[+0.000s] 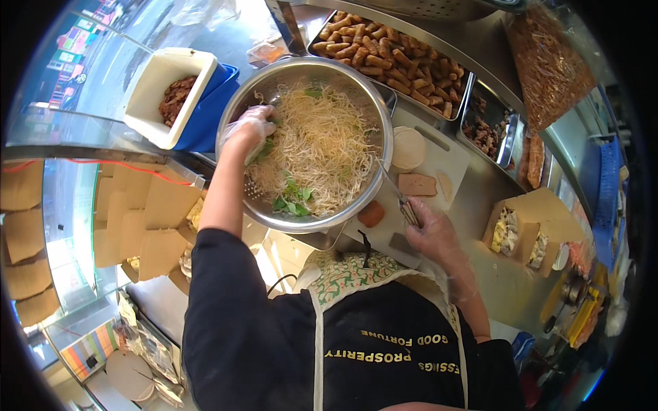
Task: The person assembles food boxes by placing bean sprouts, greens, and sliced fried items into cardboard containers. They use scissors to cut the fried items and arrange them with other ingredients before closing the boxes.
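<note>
Sprouts against left hand, seemingly half-curled.

The round metal bowl is silver-grey, its thin tangled strands pale cream to straw, with bright green leafy sprigs near its lower rim. The slim metal utensil is silvery too. Golden-brown finger-shaped rolls fill a silver rectangular metal tray. On the off-white cutting board, cream round wrappers lie towards the upper left edge, near a pinkish-tan flat slab. The cream cloth apron carries a green-and-red print; the black cloth top bears yellow lettering.
</note>
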`<move>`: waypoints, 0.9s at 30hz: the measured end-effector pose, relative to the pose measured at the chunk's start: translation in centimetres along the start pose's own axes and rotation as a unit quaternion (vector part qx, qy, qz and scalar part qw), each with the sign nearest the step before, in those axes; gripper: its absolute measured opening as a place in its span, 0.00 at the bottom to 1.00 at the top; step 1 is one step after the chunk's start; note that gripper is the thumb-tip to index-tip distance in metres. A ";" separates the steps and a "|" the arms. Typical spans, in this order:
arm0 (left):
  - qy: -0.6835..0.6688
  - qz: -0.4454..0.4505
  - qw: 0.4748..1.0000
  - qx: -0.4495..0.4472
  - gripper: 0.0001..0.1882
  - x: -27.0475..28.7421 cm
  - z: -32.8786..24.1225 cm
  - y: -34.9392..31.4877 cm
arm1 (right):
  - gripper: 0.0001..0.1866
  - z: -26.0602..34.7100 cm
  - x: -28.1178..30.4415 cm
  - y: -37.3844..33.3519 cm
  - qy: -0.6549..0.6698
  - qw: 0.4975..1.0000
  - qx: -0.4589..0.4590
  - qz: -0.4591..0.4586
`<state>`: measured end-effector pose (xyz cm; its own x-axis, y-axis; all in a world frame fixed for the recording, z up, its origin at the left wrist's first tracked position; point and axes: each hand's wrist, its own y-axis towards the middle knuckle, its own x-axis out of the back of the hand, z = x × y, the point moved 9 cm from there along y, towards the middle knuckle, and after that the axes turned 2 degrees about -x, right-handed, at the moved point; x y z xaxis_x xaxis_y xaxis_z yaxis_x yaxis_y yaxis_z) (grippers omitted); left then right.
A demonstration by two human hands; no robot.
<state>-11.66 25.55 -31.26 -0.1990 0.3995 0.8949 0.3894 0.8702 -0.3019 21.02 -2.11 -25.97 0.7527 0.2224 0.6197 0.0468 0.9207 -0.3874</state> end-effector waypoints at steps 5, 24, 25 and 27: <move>-0.213 0.048 0.976 -0.019 0.23 -0.2 -2.0 -1.9 | 0.29 -2.3 -1.0 -0.9 0.022 0.997 -0.072 0.000; 0.029 0.046 0.991 -0.121 0.36 -5.6 -11.4 -5.9 | 0.30 -3.1 -0.5 -3.0 0.060 0.996 -0.065 -0.031; 0.053 0.033 0.990 -0.124 0.37 -5.9 -12.1 -5.8 | 0.30 -2.9 -0.7 -3.0 0.071 0.996 -0.049 -0.021; 0.122 0.029 0.988 -0.093 0.39 -7.7 -12.7 -6.1 | 0.28 -3.1 -1.4 -3.1 0.090 0.993 -0.077 -0.001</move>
<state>-1.09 13.46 -32.17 0.0415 0.3460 0.9373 0.5568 0.7709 -0.3093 21.86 -6.31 -27.80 0.8571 0.1474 0.4936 0.1376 0.8579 -0.4951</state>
